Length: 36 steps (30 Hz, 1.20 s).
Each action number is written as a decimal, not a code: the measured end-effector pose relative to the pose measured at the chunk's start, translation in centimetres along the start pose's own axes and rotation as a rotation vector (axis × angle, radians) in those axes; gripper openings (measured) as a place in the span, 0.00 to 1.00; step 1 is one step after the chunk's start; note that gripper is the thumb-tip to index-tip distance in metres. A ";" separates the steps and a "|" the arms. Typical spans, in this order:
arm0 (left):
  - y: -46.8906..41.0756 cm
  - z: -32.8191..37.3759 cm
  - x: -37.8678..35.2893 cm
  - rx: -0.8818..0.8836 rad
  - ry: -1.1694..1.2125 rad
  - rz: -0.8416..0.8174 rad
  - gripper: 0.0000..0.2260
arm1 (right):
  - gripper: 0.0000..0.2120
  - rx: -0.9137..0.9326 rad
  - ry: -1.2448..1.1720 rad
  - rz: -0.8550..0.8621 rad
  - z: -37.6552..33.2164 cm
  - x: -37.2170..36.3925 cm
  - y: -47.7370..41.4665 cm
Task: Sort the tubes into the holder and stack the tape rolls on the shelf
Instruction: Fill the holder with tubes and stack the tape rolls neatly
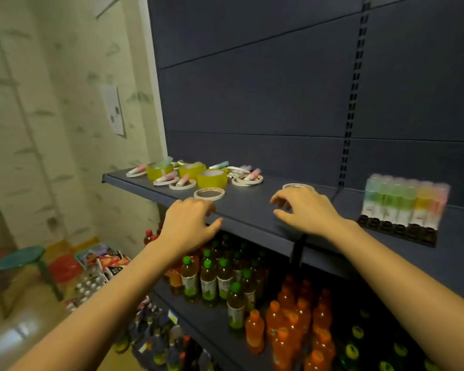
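left hand (189, 223), right hand (307, 210), outstretched, empty

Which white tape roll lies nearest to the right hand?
The lone white roll just beyond the right hand, partly hidden by it; the other white rolls lie farther left.

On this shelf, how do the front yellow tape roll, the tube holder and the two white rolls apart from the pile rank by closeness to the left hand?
1. White tape roll, just past the left hand.
2. Front yellow tape roll, right behind it.
3. Second white roll, by the right hand.
4. Tube holder, far right on the shelf.
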<state>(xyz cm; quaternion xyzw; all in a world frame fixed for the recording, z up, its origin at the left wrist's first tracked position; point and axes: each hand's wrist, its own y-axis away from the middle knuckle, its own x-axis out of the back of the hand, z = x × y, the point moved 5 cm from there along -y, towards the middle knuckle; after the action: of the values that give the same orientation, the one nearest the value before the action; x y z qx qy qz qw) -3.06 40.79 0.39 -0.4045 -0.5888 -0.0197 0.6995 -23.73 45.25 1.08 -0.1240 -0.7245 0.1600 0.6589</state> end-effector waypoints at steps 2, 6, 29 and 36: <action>-0.5 -2.1 -0.5 0.001 0.020 -0.014 0.16 | 0.13 -0.009 0.001 -0.025 -1.2 -1.2 -1.9; -2.0 -5.1 -1.8 0.006 0.064 0.009 0.15 | 0.13 -0.064 0.010 -0.060 -1.9 -2.7 -5.6; -22.4 -12.9 -10.4 -0.078 0.230 0.011 0.15 | 0.26 -0.717 -0.036 -0.179 10.8 -13.1 -28.7; -27.8 -12.2 -13.3 -0.082 0.274 -0.094 0.13 | 0.15 -0.757 -0.339 -0.192 11.5 -13.7 -30.1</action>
<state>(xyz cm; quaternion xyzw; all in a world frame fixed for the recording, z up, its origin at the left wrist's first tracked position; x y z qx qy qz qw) -11.33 8.93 4.56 -0.3982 -0.5049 -0.1312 0.7545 -32.84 11.46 -0.50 -0.2611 -0.8385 -0.1614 0.4503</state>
